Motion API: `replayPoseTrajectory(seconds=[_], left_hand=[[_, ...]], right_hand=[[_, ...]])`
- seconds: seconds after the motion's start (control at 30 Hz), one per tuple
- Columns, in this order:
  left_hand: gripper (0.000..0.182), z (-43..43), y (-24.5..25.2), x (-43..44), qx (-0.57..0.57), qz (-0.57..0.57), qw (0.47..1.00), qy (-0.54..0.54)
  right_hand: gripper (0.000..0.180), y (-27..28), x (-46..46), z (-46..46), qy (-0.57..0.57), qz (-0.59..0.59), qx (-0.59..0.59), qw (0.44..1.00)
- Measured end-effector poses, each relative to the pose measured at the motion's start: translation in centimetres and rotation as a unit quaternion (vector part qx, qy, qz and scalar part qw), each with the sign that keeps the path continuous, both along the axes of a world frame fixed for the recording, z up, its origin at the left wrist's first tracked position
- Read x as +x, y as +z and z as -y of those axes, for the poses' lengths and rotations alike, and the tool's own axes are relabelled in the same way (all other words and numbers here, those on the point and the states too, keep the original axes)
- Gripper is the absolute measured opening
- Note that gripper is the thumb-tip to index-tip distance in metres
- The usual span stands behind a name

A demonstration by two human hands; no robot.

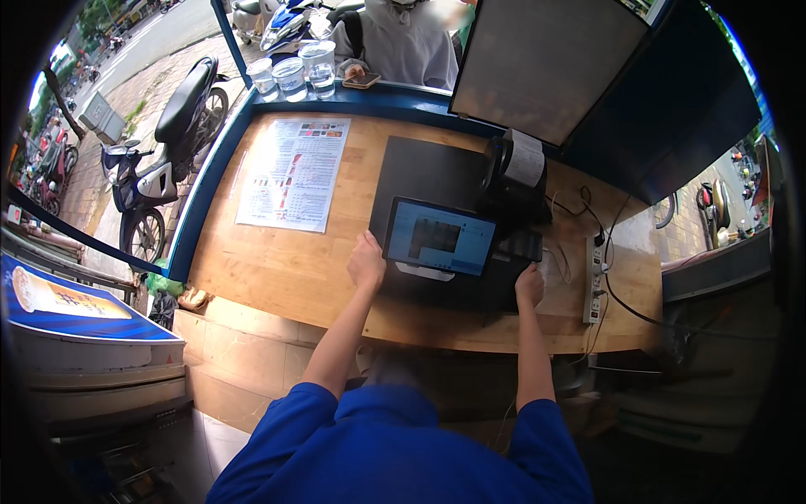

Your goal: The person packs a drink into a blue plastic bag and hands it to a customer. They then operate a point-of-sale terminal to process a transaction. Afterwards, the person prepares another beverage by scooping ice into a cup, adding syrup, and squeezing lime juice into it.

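Note:
My left hand (367,261) is at the left edge of a black cash drawer (403,170), fingers curled by its side. Level with it on the right, my right hand (530,285) is curled at the drawer's right side, below a small dark device (521,244). Between the hands a tablet (439,237) with a lit screen leans on a white stand (424,271) on the black surface. A black receipt printer (511,176) with printed paper (524,155) coming out stands behind the tablet. How firmly either hand grips is hard to see.
A laminated menu sheet (293,173) lies on the wooden counter (352,217). A white power strip (593,280) with cables is at the right. Lidded plastic cups (291,80) stand on the blue ledge (390,101), where a person (403,44) holds a phone (361,80). A board (544,60) hangs behind the printer.

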State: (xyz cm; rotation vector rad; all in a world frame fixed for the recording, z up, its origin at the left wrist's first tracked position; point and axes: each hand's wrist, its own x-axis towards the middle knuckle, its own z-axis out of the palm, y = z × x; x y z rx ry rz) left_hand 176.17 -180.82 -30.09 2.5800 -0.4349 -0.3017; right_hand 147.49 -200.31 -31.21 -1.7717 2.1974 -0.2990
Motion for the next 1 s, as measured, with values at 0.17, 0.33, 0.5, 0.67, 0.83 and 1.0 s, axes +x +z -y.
replayPoseTrajectory(seconds=[0.17,0.33,0.5,0.67,0.83,1.0], left_hand=[[0.046,0.14,0.22,-0.05,0.016,0.010,1.000,0.002],[0.046,0.08,0.31,-0.08,0.009,0.012,1.000,0.000],[0.045,0.08,0.23,-0.03,0.011,0.005,1.000,0.000],[0.045,0.08,0.46,-0.07,0.003,-0.001,1.000,0.001],[0.044,0.03,0.45,-0.07,-0.002,-0.003,1.000,-0.004],[0.044,0.02,0.33,-0.09,0.003,0.004,1.000,-0.003]], right_hand=[[0.060,-0.26,-0.07,0.21,-0.001,0.002,-0.001,1.000],[0.061,0.05,0.05,0.14,-0.005,-0.001,0.011,1.000],[0.062,0.14,0.07,0.15,0.000,0.004,0.001,1.000],[0.062,0.30,0.09,0.11,-0.001,0.002,0.006,1.000],[0.061,0.33,0.06,0.07,-0.003,0.009,0.005,1.000],[0.061,-0.16,-0.07,0.28,0.001,-0.002,0.004,1.000]])
